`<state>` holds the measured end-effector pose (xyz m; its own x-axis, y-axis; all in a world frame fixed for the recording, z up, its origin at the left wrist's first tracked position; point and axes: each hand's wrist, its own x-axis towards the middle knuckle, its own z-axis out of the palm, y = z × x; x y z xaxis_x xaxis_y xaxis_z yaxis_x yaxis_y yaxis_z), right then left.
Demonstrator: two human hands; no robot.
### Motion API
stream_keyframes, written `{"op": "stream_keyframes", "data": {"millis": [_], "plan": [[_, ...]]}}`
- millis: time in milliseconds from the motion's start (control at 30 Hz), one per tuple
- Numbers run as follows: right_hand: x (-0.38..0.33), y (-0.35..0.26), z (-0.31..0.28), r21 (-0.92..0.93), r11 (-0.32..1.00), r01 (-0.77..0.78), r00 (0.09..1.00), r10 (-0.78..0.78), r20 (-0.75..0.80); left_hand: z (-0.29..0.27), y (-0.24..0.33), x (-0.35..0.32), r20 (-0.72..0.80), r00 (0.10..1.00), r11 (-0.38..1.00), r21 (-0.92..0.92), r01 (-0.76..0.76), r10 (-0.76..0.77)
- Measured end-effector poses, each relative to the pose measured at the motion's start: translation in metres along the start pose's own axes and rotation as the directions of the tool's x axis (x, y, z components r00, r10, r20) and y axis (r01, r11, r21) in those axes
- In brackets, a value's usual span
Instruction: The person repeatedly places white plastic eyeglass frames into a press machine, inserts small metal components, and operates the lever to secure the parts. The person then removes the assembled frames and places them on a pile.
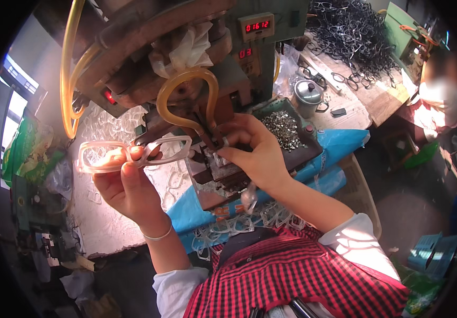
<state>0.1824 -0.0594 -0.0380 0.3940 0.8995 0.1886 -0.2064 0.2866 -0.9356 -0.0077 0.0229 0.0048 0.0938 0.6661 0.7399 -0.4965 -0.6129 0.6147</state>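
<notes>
Red checked shirt (297,275) fills the bottom, white sleeves rolled back. Left hand (128,185) is raised over the tabletop's (106,228) left part, fingers (133,177) closed around a clear eyeglass frame (133,152), held level, thumb across its bridge. Right hand (255,151) sits at the press fixture (215,159) under the green machine (239,58), fingers pinched on something small; cannot tell what. Yellow hose (186,98) loops just above the fixture. Tray of small metal parts (284,130) is just beside the right hand. More clear frames (239,222) lie piled at the near edge. Black frames (353,34) heap at the far right corner.
</notes>
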Motion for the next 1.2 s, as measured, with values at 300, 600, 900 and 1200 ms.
{"op": "stream_keyframes", "data": {"millis": [300, 600, 900, 1200], "plan": [[0.008, 0.038, -0.109, -0.965, 0.189, 0.18, 0.935, -0.338, 0.109, 0.03, -0.001, -0.048, 0.72, 0.687, 0.724, 0.42, -0.547, 0.102], [0.002, 0.063, -0.136, -0.964, 0.175, 0.201, 0.872, -0.481, 0.095, 0.028, -0.026, -0.062, 0.809, 0.553, 0.625, 0.33, -0.708, 0.199], [-0.002, 0.053, -0.139, -0.957, 0.207, 0.202, 0.8, -0.598, 0.04, -0.032, 0.017, -0.108, 0.159, 0.982, 0.562, 0.806, -0.187, 0.1], [0.014, 0.058, -0.113, -0.8, 0.582, 0.147, 0.887, -0.436, -0.154, -0.161, -0.044, -0.077, 0.129, 0.866, -0.037, 0.985, -0.167, -0.483]]}}
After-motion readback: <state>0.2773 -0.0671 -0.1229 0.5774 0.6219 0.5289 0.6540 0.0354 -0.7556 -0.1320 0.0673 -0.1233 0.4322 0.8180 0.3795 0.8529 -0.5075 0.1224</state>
